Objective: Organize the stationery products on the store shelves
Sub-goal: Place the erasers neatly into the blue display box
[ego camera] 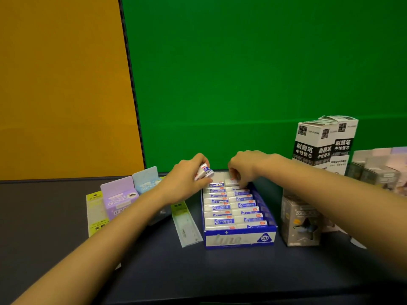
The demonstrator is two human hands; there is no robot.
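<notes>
Dark shelf surface [66, 216] is backing onto a green panel, orange panel at left; blue eraser box [240, 238] is sitting mid-surface, running toward the back edge; packed erasers [220, 221] are lying in two columns, roughly eight each, exact count unclear; left hand [187, 179] is gripping a loose eraser [204, 171] over the box's far left corner, likely stock awaiting a slot; right hand [242, 167] is curling fingers onto a back-row eraser [231, 182], seemingly seating it; two white refill boxes [315, 142] are standing near the right back edge.
</notes>
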